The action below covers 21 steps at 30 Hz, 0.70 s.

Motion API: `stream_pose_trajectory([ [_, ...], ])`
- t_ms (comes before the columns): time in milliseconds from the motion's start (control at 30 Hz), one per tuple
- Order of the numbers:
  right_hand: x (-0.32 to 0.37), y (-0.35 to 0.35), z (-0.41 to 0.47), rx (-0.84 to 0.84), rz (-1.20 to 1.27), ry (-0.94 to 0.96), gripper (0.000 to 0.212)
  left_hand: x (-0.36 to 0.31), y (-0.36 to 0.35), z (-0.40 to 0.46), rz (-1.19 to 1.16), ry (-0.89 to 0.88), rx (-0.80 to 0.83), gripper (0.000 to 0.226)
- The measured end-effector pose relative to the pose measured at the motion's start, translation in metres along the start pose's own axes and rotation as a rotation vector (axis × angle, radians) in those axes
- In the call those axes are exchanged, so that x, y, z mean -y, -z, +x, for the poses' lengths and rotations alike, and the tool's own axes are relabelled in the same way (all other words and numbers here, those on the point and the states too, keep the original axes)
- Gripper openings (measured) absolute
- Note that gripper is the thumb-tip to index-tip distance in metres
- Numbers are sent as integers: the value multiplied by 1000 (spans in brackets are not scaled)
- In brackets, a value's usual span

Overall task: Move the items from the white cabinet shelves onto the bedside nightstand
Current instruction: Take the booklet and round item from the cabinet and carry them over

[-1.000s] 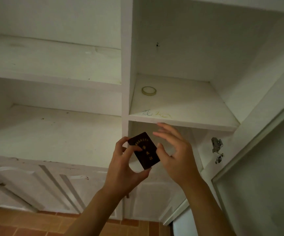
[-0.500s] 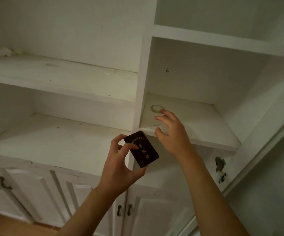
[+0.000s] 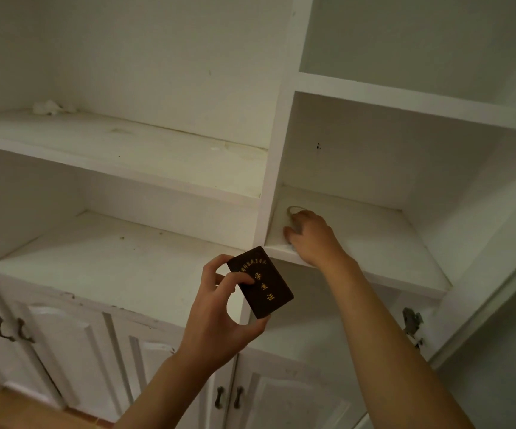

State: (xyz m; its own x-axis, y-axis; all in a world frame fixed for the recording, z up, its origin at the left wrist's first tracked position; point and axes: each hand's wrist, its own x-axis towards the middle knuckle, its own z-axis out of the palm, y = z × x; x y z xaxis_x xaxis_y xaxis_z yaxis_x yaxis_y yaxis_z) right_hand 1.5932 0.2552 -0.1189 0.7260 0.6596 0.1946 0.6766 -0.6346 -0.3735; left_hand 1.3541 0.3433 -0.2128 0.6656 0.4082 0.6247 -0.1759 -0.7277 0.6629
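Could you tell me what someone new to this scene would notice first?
Most striking is the dark booklet with gold lettering, which the left hand holds in front of the white cabinet. Next, the right hand reaches onto the right-hand shelf over a small tape ring. A crumpled white scrap lies on the upper left shelf.

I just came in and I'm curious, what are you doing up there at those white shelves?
A person is clearing things off the white cabinet. The left hand holds a small dark booklet with gold writing, in front of the shelves. The right hand reaches into the right-hand shelf, its fingers on a small roll of tape; whether it is gripped yet is hard to tell. A crumpled white scrap sits on the upper left shelf. No nightstand is in view.
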Motion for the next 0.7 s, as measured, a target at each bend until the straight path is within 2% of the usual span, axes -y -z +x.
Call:
stream_pose_trajectory([
  [100, 0, -1, -2, -45, 17, -4, 42, 0, 1, 1, 14, 9, -4, 67],
  [267, -3, -3, -24, -130, 32, 35, 50, -4, -3, 6, 12, -7, -8, 66],
  [400, -14, -7, -36, -175, 67, 46, 47, -4, -10, 11, 49, 0, -6, 68],
  [600, -16, -7, -38, -146, 147, 3, 45, 7, -23, 10, 137, 45, 12, 70],
  [700, -17, -10, -36, -181, 156, 13, 37, 15, -27, 8, 136, 65, 16, 71],
])
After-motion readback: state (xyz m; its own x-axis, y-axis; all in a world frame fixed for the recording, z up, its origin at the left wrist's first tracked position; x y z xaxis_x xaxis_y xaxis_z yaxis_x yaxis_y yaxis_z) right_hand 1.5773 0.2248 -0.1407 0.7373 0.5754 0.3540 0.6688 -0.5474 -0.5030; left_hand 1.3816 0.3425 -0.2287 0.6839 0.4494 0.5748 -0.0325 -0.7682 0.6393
